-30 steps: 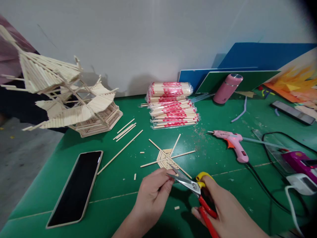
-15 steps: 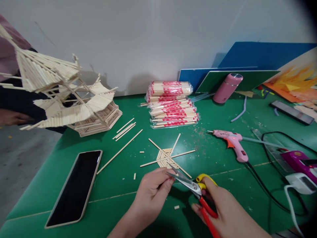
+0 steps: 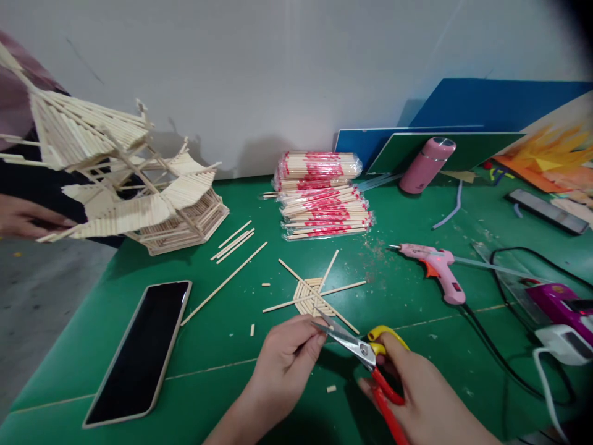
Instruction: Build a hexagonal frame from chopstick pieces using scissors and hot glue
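My right hand (image 3: 419,389) grips a pair of scissors (image 3: 354,346) with red and yellow handles. Their blades are parted and reach the fingertips of my left hand (image 3: 290,355). Thumb and forefinger of that hand are pinched on a short wooden stick, mostly hidden by the fingers and blades. Just beyond lies a web-like piece made of wooden sticks (image 3: 306,296), with long sticks crossing at its centre and shorter ones filling some gaps. Small cut stick bits (image 3: 331,389) are scattered around my hands.
A tiered stick model (image 3: 185,185) stands at left, beside another person's hand (image 3: 32,216). A phone (image 3: 139,352) and loose sticks (image 3: 225,284) lie left. Wrapped stick bundles (image 3: 324,198) are at the back. Rightward are a pink glue gun (image 3: 433,266), its cable and a bottle (image 3: 426,165).
The other person's hand at left has moved a little right, up to the stick model's lower edge. My hands and the scissors have barely moved.
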Motion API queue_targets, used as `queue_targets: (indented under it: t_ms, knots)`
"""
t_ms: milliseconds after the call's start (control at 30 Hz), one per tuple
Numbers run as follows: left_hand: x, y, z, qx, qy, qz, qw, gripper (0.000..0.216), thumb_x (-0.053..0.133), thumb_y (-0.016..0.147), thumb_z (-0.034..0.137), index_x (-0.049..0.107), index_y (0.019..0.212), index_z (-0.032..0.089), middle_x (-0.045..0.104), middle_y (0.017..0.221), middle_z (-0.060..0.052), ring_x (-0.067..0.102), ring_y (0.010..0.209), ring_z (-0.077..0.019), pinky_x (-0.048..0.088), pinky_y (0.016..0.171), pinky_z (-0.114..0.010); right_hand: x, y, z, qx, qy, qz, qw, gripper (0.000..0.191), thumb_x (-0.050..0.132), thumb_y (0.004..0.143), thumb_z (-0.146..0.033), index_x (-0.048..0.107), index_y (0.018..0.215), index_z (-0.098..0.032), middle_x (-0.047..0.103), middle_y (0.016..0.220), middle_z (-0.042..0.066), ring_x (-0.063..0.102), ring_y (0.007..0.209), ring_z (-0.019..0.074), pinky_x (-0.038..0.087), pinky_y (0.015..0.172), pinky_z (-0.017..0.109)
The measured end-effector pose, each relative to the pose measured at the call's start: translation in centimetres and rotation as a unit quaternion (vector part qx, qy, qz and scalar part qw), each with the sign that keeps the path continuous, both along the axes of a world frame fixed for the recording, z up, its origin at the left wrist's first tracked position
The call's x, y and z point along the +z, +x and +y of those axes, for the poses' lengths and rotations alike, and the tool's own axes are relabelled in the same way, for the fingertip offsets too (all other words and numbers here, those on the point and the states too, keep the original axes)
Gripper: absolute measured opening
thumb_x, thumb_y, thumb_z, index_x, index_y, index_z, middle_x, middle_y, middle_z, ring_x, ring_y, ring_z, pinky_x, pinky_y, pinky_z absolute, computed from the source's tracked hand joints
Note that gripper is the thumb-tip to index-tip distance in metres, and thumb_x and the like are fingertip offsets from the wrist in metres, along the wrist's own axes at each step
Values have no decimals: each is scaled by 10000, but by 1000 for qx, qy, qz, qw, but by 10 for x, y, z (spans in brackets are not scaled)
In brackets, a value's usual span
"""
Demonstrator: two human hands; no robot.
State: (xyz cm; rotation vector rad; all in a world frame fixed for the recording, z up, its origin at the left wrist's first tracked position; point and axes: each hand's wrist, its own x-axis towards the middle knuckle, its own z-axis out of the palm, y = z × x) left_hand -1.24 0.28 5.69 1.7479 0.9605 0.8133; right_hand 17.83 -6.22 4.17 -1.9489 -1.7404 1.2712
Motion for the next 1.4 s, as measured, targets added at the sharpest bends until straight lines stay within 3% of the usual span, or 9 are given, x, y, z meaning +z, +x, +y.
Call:
queue_targets:
  t_ms: [133,300,367,533,900,1100,1400]
  knots:
    - [1,0,1,25,-37,-3,999,181,464,787,164,636,729,169,629,713,-14,576,654,-112,448,616,-188,8,-4,4,-3,-1,5,1000,230,520,718,-396,433,854,-232,603,775,5,569,681,158,407,591,219]
    - [0,-5,6,246,-47,-21,968,173,479,793,265,611,859,175,633,793,-33,591,749,-144,470,650,-224,16,-11,14,-70,-27,25,997,242,521,704,-395,434,845,-219,562,689,-14,551,596,142,412,551,220]
    - [-2,-4,5,271,4,7,962,182,476,795,262,597,905,184,625,841,-35,583,795,-145,465,688,-232,16,-12,15,-80,-32,35,996,243,526,700,-391,439,842,-215,558,675,-19,546,584,136,416,551,218]
    - [-6,6,-3,143,105,83,981,128,480,780,210,593,821,167,618,809,-47,571,746,-145,463,676,-240,9,-11,10,-47,-12,45,998,258,545,701,-376,454,886,-220,573,706,-18,538,607,129,421,559,207]
    - [0,8,-4,89,173,118,974,198,400,806,135,558,692,166,574,634,-22,515,581,-120,419,550,-202,12,-7,9,-21,-3,22,1000,337,573,677,-407,439,923,-220,592,791,16,556,681,155,434,610,223]
    - [3,7,-3,53,152,108,981,198,375,816,134,546,728,181,571,665,-20,518,609,-121,429,584,-202,11,-1,7,10,1,21,1000,341,560,692,-399,423,952,-226,599,788,7,559,661,149,427,592,225]
    - [4,5,0,4,110,57,992,198,393,810,118,561,727,180,585,660,-10,540,631,-109,431,600,-184,6,1,3,-1,7,-8,1000,496,587,656,-432,413,1064,-211,616,844,48,577,663,176,433,591,251]
